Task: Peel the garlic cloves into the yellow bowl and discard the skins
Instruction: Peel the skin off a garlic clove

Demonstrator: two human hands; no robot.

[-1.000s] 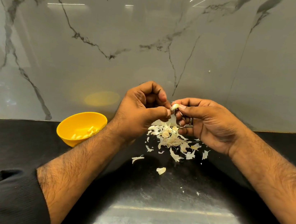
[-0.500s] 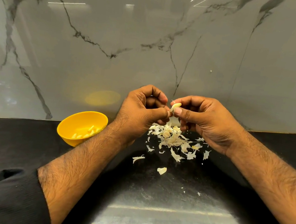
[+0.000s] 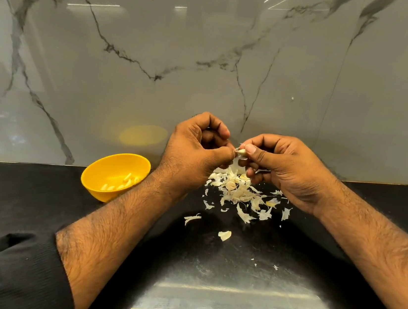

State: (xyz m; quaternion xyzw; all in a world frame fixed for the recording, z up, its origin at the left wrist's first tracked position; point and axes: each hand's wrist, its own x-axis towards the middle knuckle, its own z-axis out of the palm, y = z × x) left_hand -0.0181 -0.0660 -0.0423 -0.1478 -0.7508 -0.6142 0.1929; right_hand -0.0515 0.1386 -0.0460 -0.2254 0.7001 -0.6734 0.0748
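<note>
You pinch the small pale garlic clove (image 3: 241,151) between your right hand (image 3: 284,168) thumb and fingers, its long axis roughly crosswise, one end toward your left hand (image 3: 194,157), whose curled fingertips pinch its skin. The yellow plastic bowl (image 3: 98,182) holds several peeled cloves (image 3: 121,182); papery skins (image 3: 240,194) lie below your hands.

The garlic clove (image 3: 241,151) is mostly hidden between the pinching fingertips — only a pale sliver shows. The black sleeve (image 3: 10,274) is cut off at the lower left edge.
</note>
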